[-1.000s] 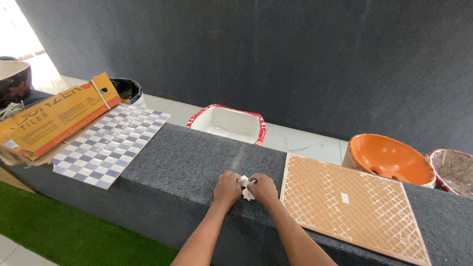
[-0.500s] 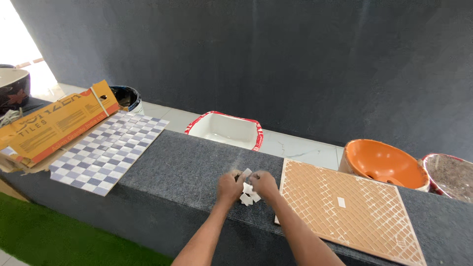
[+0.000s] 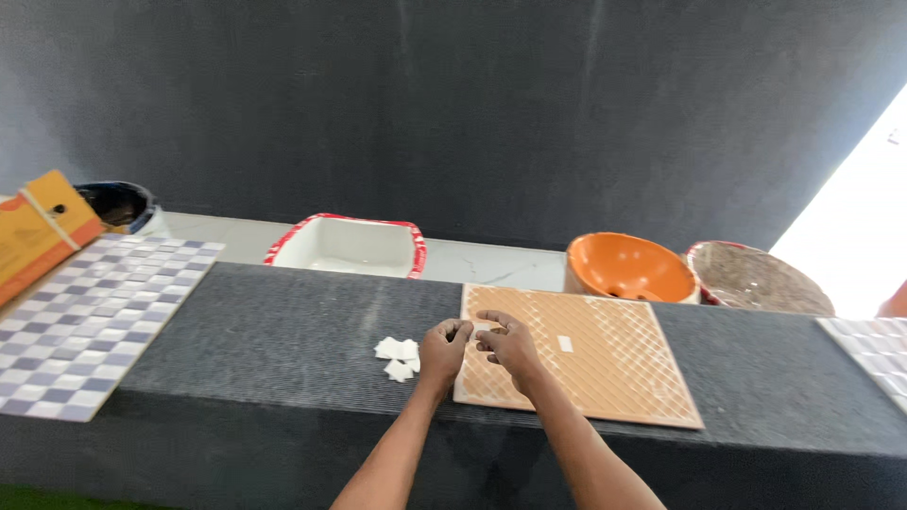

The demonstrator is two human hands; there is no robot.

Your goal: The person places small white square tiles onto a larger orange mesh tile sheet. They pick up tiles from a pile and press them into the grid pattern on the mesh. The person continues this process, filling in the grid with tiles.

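White small piece (image 3: 485, 328) being pinched between left hand (image 3: 442, 348) and right hand (image 3: 510, 346), fingertips together, over orange tile (image 3: 605, 364) left edge; white pieces (image 3: 398, 356) lying just left.

An orange-brown tile (image 3: 586, 354) with a pale diamond grid lay on a dark grey speckled counter (image 3: 283, 331). Beside it sat small white squares (image 3: 398, 356). To the left lay a tile sheet (image 3: 90, 316) checked in purple, grey and white, next to an orange box (image 3: 38, 231). Behind stood a white basin (image 3: 345, 246) rimmed in red, a bright orange bowl (image 3: 628, 267), and a mottled brown bowl (image 3: 761, 280), against a dark grey wall (image 3: 472, 104).
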